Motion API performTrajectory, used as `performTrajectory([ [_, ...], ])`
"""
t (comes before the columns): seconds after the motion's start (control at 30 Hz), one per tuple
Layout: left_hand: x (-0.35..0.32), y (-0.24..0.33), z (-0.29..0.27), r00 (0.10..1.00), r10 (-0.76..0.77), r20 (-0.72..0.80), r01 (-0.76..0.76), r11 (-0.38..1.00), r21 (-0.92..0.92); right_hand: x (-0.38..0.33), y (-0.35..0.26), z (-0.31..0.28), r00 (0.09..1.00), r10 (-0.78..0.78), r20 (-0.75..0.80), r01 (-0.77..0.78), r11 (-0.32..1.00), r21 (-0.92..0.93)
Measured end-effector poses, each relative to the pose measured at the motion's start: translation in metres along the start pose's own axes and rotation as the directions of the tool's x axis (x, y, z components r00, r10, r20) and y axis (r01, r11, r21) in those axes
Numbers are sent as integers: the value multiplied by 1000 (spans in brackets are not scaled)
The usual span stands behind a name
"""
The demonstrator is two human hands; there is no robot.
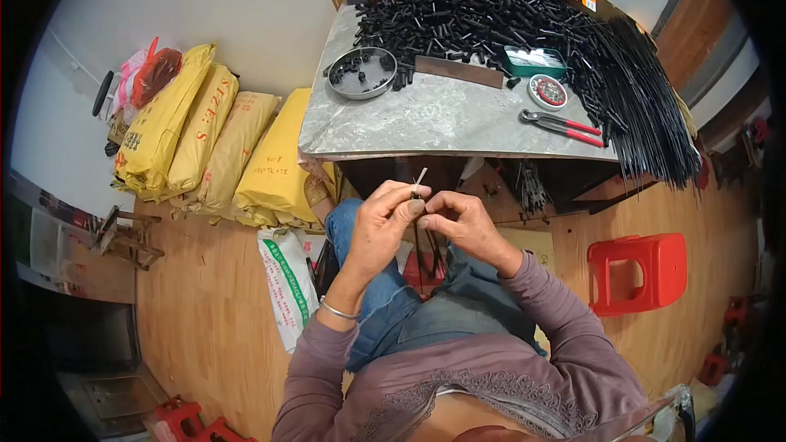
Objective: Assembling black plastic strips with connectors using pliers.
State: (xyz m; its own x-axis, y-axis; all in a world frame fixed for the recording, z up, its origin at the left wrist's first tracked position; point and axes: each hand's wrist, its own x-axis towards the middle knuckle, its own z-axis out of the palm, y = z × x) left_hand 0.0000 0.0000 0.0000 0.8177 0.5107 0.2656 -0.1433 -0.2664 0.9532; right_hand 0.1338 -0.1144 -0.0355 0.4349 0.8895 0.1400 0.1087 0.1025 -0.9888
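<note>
1. The left hand (pixel 381 225) covers most of what it holds; its grip is narrow, thumb and forefinger pinching a small black piece (pixel 417 194).
2. The right hand (pixel 468 227) is just beside it, thumb and forefinger close together; whether this grip holds anything, I cannot tell, as the contact is too small to make out.
3. The black piece is in front of the person, above the lap and near the front edge of the worktop (pixel 409 127). Only its dark upper end shows between the fingertips; its full shape is hidden.
4. A thin white strip (pixel 422 175) sticks up from the left fingertips, slightly tilted. Whether it is joined to the black piece is unclear.
5. Thin dark strands (pixel 426 255) hang below the hands, spreading apart toward the lap; their upper ends are hidden by the fingers, and their lower ends blur into the dark clothing.
6. Under the worktop, shadow makes another bundle of thin rods (pixel 532 190) hard to read.
7. On top, black tubular parts (pixel 491 12) overlap so thickly that single ones are difficult to separate.
8. The red stools (pixel 184 419) at lower left are partly cut off by the dark fisheye rim.
</note>
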Motion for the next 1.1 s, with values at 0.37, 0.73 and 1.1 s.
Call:
performTrajectory([
  [0.37, -2, -30, 9, 978, -205, -27, 168, 861, -479, 6, -22, -8, 949, 180, 258, -249, 931, 266],
  [0.73, 2, -18, 27, 994, -37, -99, -2, 929, -369, -9, -17, 11, 997, 56, -50, -48, 989, 141],
  [1.1, 25, -21, 38, 933, -80, -350, -8, 970, -244, 16, -6, 10, 995, 88, -39, -79, 978, 195],
])
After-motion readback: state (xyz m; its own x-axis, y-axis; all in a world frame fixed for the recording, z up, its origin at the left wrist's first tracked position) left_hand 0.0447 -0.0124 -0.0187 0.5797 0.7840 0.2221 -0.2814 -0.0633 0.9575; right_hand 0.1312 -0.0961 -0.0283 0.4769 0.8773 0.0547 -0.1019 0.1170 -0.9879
